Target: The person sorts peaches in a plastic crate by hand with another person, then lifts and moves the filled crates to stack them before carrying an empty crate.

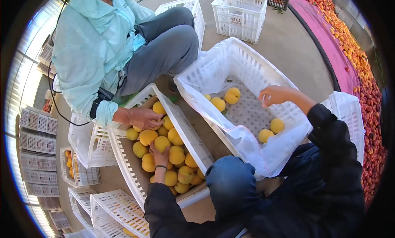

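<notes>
Cupping a yellow fruit [161, 143] low in the left crate [185, 127], the left hand [160, 156] had its thumb and fingers bent around it, though its grip was partly lost against the crowded load. The right hand [275, 95] hung above the right crate [252, 59] with its fingers curled inward; whether they pinched anything could not be told.

The left crate, with a brown lining [140, 156], held many yellow fruits piled over one another, so the lower layers were hidden. A co-worker's hand [142, 118] reached into its far end, its fingertips hard to make out among the fruit; the co-worker's head was mostly cut off at the top.

In the right crate, a thin white liner [247, 134] was draped over the near wall. Five fruits showed there: three toward the far left, the outermost partly covered, and two at the near right. A blue-clad knee [230, 178] hid part of the near ends of both crates.

Farther left, a small crate [88, 177] contained orange fruit. At the near left, a slatted crate [119, 211] was cut off by the edge, with only bits of yellow visible. A red and orange fruit heap [370, 135] lay at the far right, beyond pink cloth [317, 42].
</notes>
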{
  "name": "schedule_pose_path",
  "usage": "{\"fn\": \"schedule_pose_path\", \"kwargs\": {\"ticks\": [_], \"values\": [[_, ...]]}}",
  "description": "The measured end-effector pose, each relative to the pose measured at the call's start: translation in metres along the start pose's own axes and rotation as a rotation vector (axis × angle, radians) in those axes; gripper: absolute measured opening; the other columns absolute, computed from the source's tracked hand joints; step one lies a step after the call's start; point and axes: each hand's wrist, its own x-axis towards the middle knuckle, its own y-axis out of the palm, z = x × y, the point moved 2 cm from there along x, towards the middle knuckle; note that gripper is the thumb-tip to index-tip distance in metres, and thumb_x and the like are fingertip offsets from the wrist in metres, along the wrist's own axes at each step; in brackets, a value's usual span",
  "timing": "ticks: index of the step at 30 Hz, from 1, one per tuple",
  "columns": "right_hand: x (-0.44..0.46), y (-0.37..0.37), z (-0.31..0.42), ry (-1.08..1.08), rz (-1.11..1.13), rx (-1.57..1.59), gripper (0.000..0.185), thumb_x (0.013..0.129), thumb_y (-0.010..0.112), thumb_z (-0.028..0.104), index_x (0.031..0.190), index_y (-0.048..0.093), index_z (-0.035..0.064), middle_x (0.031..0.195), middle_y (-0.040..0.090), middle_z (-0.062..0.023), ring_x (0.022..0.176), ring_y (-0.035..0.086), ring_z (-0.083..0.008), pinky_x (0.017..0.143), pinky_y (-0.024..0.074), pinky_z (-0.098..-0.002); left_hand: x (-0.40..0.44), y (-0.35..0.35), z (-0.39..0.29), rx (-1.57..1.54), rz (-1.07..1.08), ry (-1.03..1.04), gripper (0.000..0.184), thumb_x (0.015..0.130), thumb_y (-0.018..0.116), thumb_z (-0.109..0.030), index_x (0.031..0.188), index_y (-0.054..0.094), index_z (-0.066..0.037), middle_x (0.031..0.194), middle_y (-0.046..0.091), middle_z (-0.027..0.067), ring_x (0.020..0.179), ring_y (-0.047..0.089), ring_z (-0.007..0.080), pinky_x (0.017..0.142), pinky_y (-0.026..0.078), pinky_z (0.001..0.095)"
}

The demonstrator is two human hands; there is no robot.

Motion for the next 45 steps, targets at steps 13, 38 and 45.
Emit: {"fn": "schedule_pose_path", "kwargs": {"ticks": [13,38,45], "values": [[0.168,0.074,-0.027,-0.113,-0.222,-0.276,0.061,0.058,0.069,0.007,0.114,0.046,0.0085,0.115,0.047,-0.0161,0.106,0.045,-0.035,0.084,0.0432,-0.0405,0.012,-0.022,-0.029,0.069,0.116,-0.203,0.08,0.06,0.076,-0.028,0.125,0.033,-0.009,0.119,0.042,0.0203,0.108,0.045,0.0352,0.09,0.04,0.0385],[0.104,-0.014,0.038,-0.291,0.122,1.251,0.063,0.073,0.055,0.044,0.121,0.039,0.0067,0.106,0.052,-0.0141,0.086,0.058,-0.0298,0.058,0.051,-0.0376,-0.11,-0.01,-0.059,-0.285,0.397,-0.075,0.081,0.056,0.076,-0.037,0.12,0.033,-0.012,0.11,0.047,0.0215,0.102,0.047,0.0363,0.088,0.037,0.0407],[0.057,0.007,0.148,-0.473,0.353,1.093,0.069,0.071,0.057,0.047,0.12,0.039,0.0016,0.115,0.05,-0.0165,0.1,0.054,-0.0278,0.08,0.0473,-0.0377,-0.118,-0.008,-0.062,-0.188,0.355,-0.036,0.077,0.058,0.075,-0.038,0.117,0.034,-0.008,0.107,0.049,0.0206,0.098,0.05,0.0355,0.085,0.04,0.0393]]}}
